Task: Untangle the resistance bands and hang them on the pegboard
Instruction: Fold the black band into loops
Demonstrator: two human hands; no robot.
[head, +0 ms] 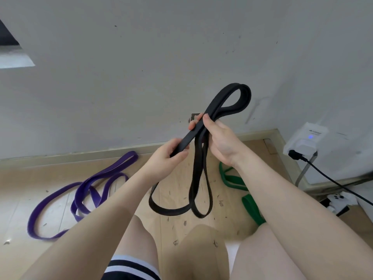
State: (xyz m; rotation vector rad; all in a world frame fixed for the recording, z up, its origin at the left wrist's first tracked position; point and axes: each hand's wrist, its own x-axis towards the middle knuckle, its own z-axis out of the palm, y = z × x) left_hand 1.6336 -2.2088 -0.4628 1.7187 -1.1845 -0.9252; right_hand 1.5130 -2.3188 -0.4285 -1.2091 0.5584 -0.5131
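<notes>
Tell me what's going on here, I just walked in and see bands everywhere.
A person is working on a black band, gripping it with both the left hand and the right hand; its loops hang down above the floor. A purple band and a green band lie on the floor. No pegboard is in view.

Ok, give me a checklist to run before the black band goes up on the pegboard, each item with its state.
1. Left hand grips the black band: ok.
2. Right hand grips it higher up: ok.
3. Band free of twists: not ok, strands cross below the hands.
4. Clear of the purple band and green band on the floor: ok.
5. Top loop open for a peg: ok.
6. Pegboard within reach: cannot tell, not in view.
</notes>
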